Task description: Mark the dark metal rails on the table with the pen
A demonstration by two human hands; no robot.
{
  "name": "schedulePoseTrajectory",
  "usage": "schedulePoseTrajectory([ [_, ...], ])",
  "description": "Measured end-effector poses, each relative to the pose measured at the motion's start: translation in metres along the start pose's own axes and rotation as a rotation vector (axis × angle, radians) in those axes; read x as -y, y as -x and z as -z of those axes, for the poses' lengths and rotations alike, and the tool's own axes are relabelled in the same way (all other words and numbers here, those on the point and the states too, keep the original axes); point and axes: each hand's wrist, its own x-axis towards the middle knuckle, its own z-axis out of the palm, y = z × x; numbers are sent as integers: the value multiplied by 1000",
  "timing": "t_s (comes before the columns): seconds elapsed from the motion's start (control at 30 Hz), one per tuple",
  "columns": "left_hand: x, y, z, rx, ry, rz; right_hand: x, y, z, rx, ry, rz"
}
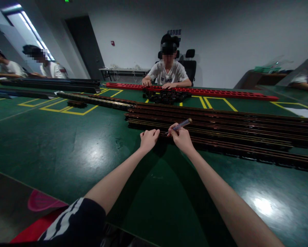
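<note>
Fingers (pixel 170 129) of my right hand (pixel 182 138) are closed around a screwdriver-like tool (pixel 181 125), its clear handle rising to the right and its shaft slanting down to the left. From where I sit, I can't make out whether the tip touches the nearest dark strip (pixel 246 149). That strip lies on the green desk (pixel 66 137), running off to the right along the near side of a stack of long strips (pixel 212 120) with coppery edges. My left hand (pixel 148 140) is just beside the tool tip, knuckles up, at the strip's left end; I cannot tell whether it grips or only presses. Farther across, a co-worker (pixel 170 72) sits with both hands by a red slotted rail (pixel 220 92), a heap of black parts (pixel 166 97) in front.
</note>
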Motion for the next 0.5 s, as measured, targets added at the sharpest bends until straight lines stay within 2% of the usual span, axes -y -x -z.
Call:
schedulePoseTrajectory([
  [0.27, -4, -2, 2, 10, 11, 64, 0, 1, 1, -46, -22, -35],
  [0.5, -3, -1, 0, -18, 65, 62, -7, -1, 3, -93, -75, -70],
])
